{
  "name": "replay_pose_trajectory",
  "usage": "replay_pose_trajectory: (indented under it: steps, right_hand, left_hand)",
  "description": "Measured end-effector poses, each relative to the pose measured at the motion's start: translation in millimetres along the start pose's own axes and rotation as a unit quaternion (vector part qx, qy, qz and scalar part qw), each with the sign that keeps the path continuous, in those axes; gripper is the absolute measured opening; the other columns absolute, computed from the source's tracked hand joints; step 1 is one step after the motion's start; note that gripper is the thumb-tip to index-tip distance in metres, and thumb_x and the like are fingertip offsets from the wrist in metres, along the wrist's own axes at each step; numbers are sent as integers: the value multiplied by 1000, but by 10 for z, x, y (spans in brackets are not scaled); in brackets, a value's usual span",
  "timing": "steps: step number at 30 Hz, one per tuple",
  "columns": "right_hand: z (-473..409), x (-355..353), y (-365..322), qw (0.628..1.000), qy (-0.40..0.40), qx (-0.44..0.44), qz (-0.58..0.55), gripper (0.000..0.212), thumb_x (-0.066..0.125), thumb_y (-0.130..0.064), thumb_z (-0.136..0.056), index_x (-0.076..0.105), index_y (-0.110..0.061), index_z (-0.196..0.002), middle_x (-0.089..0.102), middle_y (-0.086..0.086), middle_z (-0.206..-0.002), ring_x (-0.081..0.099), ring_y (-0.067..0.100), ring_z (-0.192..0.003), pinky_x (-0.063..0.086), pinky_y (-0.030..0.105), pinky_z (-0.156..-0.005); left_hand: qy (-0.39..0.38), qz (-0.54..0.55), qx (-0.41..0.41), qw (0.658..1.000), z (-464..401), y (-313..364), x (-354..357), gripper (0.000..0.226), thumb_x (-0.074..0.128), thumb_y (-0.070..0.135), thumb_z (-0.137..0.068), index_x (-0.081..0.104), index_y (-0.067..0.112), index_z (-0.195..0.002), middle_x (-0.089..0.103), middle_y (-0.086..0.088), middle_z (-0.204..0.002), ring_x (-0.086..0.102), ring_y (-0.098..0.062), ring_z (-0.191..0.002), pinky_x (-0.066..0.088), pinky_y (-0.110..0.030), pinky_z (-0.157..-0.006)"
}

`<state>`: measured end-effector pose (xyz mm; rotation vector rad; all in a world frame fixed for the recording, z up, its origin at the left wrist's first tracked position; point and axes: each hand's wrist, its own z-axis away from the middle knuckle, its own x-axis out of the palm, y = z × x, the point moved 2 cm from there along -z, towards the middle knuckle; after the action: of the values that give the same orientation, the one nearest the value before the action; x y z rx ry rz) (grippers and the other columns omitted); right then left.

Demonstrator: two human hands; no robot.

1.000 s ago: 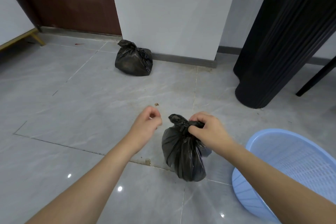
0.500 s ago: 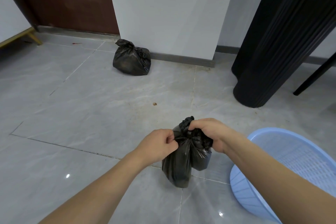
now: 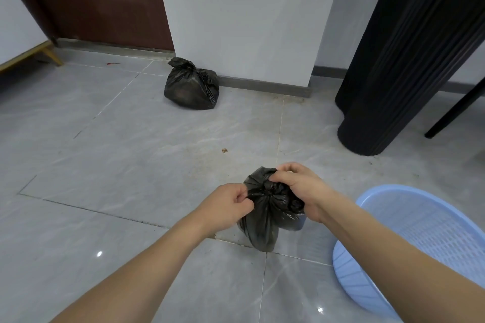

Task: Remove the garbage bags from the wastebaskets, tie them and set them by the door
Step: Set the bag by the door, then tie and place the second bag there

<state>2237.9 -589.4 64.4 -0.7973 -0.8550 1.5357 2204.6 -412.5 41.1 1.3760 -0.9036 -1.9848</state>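
A small black garbage bag (image 3: pixel 262 223) hangs just above the grey floor in front of me. My left hand (image 3: pixel 225 206) pinches the gathered plastic at the bag's left side. My right hand (image 3: pixel 299 187) grips the bunched top from the right, fingers curled over the knot area. A second black garbage bag (image 3: pixel 191 85), tied at the top, sits on the floor against the white wall, beside the brown door (image 3: pixel 105 0).
A light blue plastic wastebasket (image 3: pixel 425 249) lies tipped at the lower right. A black ribbed column (image 3: pixel 399 55) and a black slanted leg (image 3: pixel 456 110) stand at the right. A wooden leg (image 3: pixel 49 52) shows at the far left. Grey tiles stretch between me and the door.
My left hand came in from the left and took hold of the bag's neck. Both hands now work at the bunched top, and the bag has shifted slightly.
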Motion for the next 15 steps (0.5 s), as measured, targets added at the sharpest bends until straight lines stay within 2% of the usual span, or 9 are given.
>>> replay_pose_trajectory:
  steps: [2, 4, 5, 8, 10, 12, 15]
  right_hand:
    - [5, -27, 23, 1000, -10, 21, 9, 9, 70, -15, -79, 64, -10, -82, 67, 14, -78, 62, 25, -68, 52, 33, -63]
    - [10, -68, 43, 998, -11, 53, 24, 20, 70, -21, -77, 70, -4, -88, 70, 18, -84, 62, 28, -74, 53, 37, -70]
    - [28, -78, 44, 997, -15, 70, 34, 23, 70, -25, -76, 71, -4, -88, 68, 16, -82, 58, 27, -70, 50, 35, -67]
    - [68, -58, 51, 991, -56, 116, 21, 19, 68, -32, -69, 63, -14, -72, 54, 4, -65, 42, 16, -53, 37, 27, -53]
    - [78, -27, 63, 983, -107, 144, -30, 19, 64, -32, -62, 57, -14, -65, 52, 6, -67, 46, 19, -57, 40, 29, -57]
    - [81, 1, 74, 977, -140, 148, -58, 20, 55, -29, -71, 56, -13, -60, 53, 7, -66, 50, 22, -59, 42, 30, -60]
    - [63, -11, 113, 986, -86, 141, -22, 18, 52, -25, -78, 52, -14, -64, 49, 4, -60, 45, 18, -51, 39, 27, -52]
  left_hand:
    - [6, 5, -1, 1000, 4, -10, 0, 32, 55, 17, -82, 30, 20, -62, 29, 9, -55, 27, -11, -52, 24, -27, -50]
    - [13, 1, -1, 1000, 2, -15, -1, 32, 55, 17, -82, 30, 21, -62, 29, 9, -55, 27, -11, -52, 24, -28, -51]
    - [18, -2, -3, 1000, 0, -26, -9, 32, 55, 18, -82, 31, 21, -61, 29, 9, -54, 27, -11, -52, 24, -28, -51]
    - [24, 10, -16, 1000, -5, -59, -44, 30, 54, 19, -82, 32, 21, -61, 31, 11, -52, 29, -10, -51, 26, -27, -50]
    - [17, 19, -15, 1000, -6, -56, -39, 30, 53, 20, -82, 32, 21, -62, 31, 10, -53, 30, -11, -51, 26, -25, -50]
    - [12, 12, -7, 1000, -8, -34, -22, 30, 53, 20, -83, 31, 22, -62, 29, 10, -54, 29, -11, -51, 25, -25, -49]
    - [15, 5, -20, 1000, -5, -75, -35, 30, 53, 20, -84, 31, 21, -63, 30, 10, -55, 29, -10, -51, 26, -26, -49]
